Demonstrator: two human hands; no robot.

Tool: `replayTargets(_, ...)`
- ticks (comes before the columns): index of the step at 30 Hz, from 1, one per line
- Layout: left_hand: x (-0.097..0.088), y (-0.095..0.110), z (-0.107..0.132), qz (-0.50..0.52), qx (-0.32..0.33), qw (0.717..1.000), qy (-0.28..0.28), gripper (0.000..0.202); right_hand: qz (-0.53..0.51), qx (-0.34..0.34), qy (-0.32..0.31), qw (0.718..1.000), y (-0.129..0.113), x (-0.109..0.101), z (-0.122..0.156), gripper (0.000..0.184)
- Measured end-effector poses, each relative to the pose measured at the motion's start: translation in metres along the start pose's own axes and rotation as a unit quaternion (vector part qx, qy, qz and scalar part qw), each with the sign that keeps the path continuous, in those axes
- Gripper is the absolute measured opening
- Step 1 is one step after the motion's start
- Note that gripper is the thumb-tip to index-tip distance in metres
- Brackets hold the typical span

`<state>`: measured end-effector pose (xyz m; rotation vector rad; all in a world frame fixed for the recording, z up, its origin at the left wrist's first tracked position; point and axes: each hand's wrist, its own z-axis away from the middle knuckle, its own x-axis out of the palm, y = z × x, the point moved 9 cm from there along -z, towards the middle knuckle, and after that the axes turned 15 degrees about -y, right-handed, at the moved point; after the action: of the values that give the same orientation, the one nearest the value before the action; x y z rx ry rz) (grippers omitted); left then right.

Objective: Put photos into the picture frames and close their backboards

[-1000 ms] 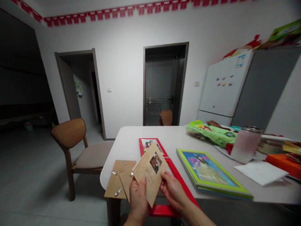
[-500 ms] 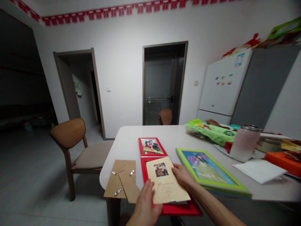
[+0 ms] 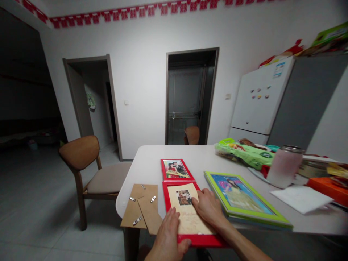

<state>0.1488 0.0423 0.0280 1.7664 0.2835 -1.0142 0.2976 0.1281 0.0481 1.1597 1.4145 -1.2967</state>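
A cream-coloured card [image 3: 191,223] with a small printed photo lies inside a red picture frame [image 3: 167,195] at the table's near edge. My left hand [image 3: 170,235] rests along the frame's left side, fingers stretched out over the card's edge, thumb apart on the front border. From the right, my right hand [image 3: 208,206] lies over the card's right side, its fingertips touching the card near the photo. Neither hand is closed round anything that shows. Just beyond is a smaller red-framed couple photo [image 3: 174,169]. Brown backing boards [image 3: 144,208] with metal clips lie to the left.
On the right of the white table [image 3: 146,154] lies a green-framed portrait [image 3: 244,197]. Behind it are a green snack bag [image 3: 247,152], a pink bottle [image 3: 285,166], white paper [image 3: 301,198] and an orange box [image 3: 330,190]. A wooden chair [image 3: 81,152] stands at the left.
The card has gone from lying askew across the red frame to lying straight inside its border. My right hand has shifted left onto the card; my left hand has barely moved.
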Motion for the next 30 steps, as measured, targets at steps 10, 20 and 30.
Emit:
replayTargets(10,-0.054,-0.041,0.039,-0.092,-0.087,0.992,0.002,0.072,-0.052,-0.071,-0.005,0.996,-0.036,-0.005,0.011,0.036)
replayTargets(20,-0.092,-0.113,0.062,-0.177,-0.203,0.961,0.067,0.053,-0.101,-0.264,-0.118,0.952,-0.184,0.031,0.052,0.052)
replayTargets(30,-0.081,-0.034,0.035,-0.146,-0.063,0.981,0.112,0.054,-0.229,-0.292,-0.095,0.924,-0.109,-0.022,0.055,0.043)
